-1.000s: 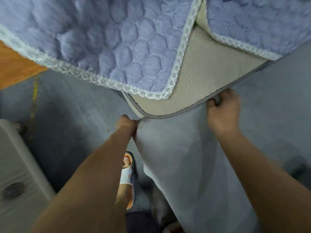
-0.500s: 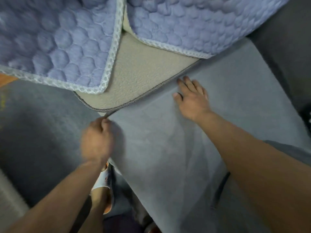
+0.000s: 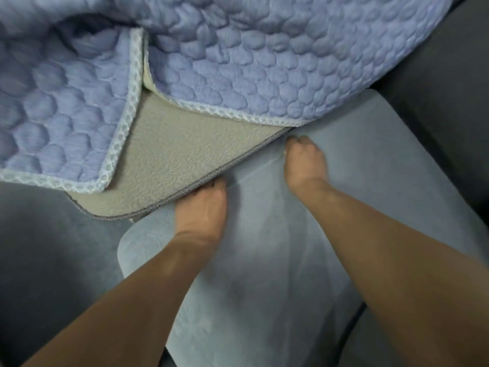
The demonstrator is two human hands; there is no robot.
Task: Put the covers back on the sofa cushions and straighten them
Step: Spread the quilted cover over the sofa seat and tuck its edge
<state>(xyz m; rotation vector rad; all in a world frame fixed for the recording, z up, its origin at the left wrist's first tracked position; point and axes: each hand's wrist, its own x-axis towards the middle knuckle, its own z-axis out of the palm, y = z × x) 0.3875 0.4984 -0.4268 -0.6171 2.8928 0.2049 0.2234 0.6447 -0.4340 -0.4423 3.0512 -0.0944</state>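
Gripping the grey cushion cover (image 3: 264, 260) at its top edge beside the beige pad (image 3: 169, 165) — I'm pinching fabric with left hand (image 3: 202, 205) and right hand (image 3: 304, 157), quilted blue cover (image 3: 264, 62) lying above.

Both bare forearms are extended forward from the bottom of the view, roughly parallel, angled up and slightly right. Left hand (image 3: 202, 205) is seen back-up, wrist bent, fingers curled down and away so the tips are hidden; what they grip cannot be made out. Right hand (image 3: 304, 160) is set farther forward and to the right, knuckles up, fingers bunched and curled under in a pinch, slightly blurred. The hands are held apart, not touching.
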